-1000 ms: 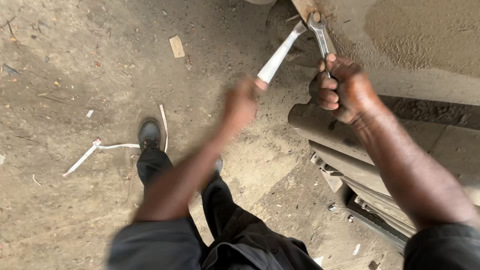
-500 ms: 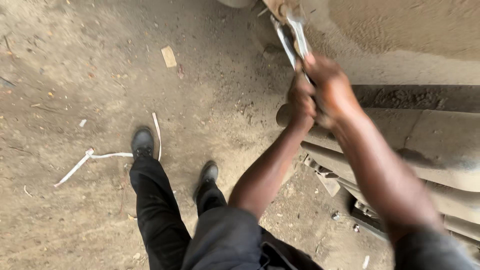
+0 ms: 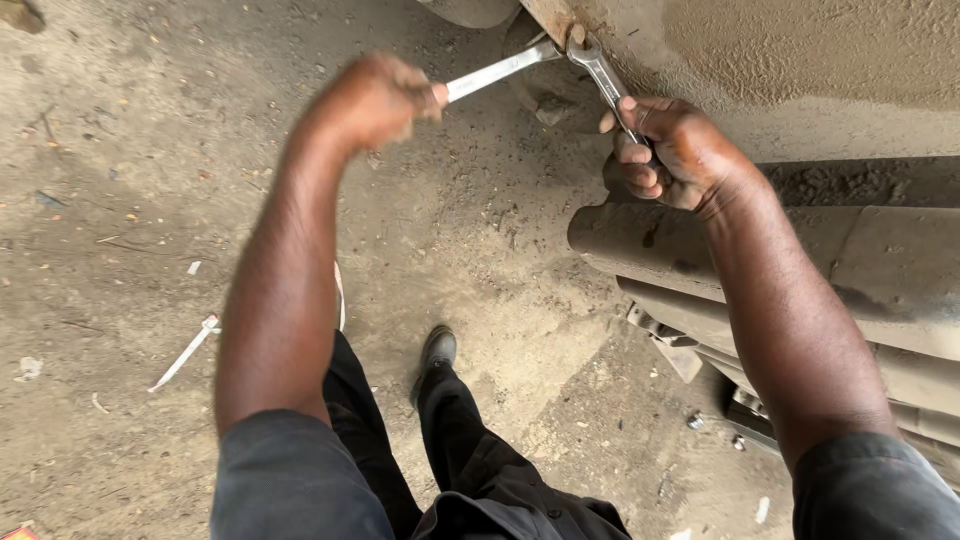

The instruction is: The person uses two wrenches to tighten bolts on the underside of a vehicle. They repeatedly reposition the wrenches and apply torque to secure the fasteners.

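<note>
My left hand grips the end of a silver wrench whose shaft runs up and right to a bolt on a rusty bracket under a dirty, mud-caked vehicle body. My right hand is closed around the handle of a second wrench, whose ring end sits on the same bolt. The two wrenches meet at the bolt in a V shape. Both forearms reach up from dark sleeves.
A thick dusty metal pipe runs across under my right arm. Below lies dirt ground with a white strip and small debris. My dark trousers and a black shoe show at the bottom centre.
My left hand has swung its wrench back out to the left, away from my right hand, after being close beside it half a second ago. The right hand stays on its wrench.
</note>
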